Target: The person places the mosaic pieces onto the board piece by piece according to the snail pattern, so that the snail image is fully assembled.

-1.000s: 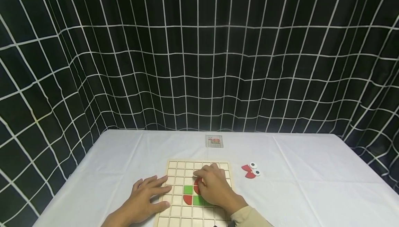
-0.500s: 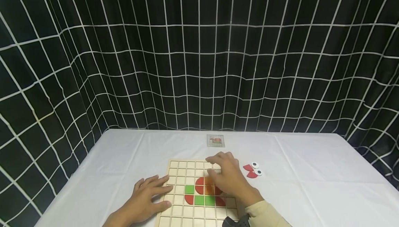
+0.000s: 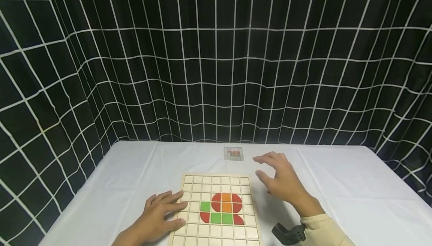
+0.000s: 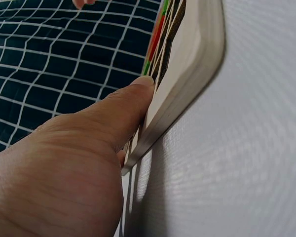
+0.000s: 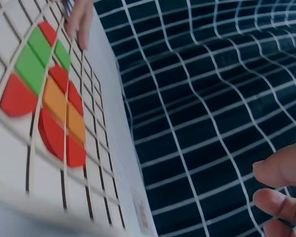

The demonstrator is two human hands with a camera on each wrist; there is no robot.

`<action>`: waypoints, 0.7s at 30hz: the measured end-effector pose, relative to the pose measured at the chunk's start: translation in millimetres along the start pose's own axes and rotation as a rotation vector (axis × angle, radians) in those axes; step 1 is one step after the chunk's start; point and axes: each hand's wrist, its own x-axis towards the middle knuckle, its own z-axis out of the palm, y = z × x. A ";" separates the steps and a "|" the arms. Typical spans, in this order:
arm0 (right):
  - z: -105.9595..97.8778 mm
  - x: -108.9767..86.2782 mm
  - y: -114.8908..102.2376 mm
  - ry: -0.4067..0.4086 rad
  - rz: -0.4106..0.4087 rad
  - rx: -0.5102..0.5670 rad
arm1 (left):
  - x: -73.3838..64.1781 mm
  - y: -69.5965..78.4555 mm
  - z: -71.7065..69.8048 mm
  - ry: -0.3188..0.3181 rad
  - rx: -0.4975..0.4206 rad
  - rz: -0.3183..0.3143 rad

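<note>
At the left, white cloth (image 3: 101, 201) stretches from the table's left edge to the left hand (image 3: 156, 214). That hand's fingers are spread and clasp nothing; their tips and the thumb rest on the left edge of a gridded board (image 3: 203, 231). To the right of those fingertips, a few cells in, the coloured pieces lie in the board: a green square (image 3: 205, 206) with a red quarter-round (image 3: 204, 216) on its near side, a red half-round shape (image 3: 216, 198), orange squares (image 3: 226, 197), and further red and green pieces. A small picture card (image 3: 233, 153) lies apart, beyond the board's far edge. Past the board's right edge hangs the right hand (image 3: 283, 182), thumb and fingers apart with nothing between them, well apart from the set pieces. A red sliver (image 3: 269, 192) shows beside its thumb. Farther right, cloth runs on to the table's right edge.
</note>
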 end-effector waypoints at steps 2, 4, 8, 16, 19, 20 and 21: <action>-5.3 -2.7 6.1 0.004 0.010 -0.008 | 0.0 0.0 0.3 -0.001 -0.004 0.000; -9.7 -5.8 12.9 0.008 0.018 -0.009 | 0.0 -0.1 0.5 -0.003 -0.006 0.001; -14.4 -12.6 27.6 0.020 0.021 -0.007 | -0.3 -0.7 0.5 -0.002 -0.002 0.006; -5.1 -30.6 52.8 -0.017 0.077 0.009 | 0.8 -1.7 0.1 -0.007 0.002 -0.001; 1.2 -36.2 58.7 -0.042 0.086 -0.006 | 0.6 -2.1 1.1 -0.009 -0.005 0.008; 2.9 -37.7 60.0 -0.050 0.091 -0.010 | 0.5 -2.2 1.3 -0.008 -0.007 0.013; 4.4 -39.1 61.2 -0.062 0.094 -0.013 | 0.5 -2.1 1.3 -0.006 -0.009 0.017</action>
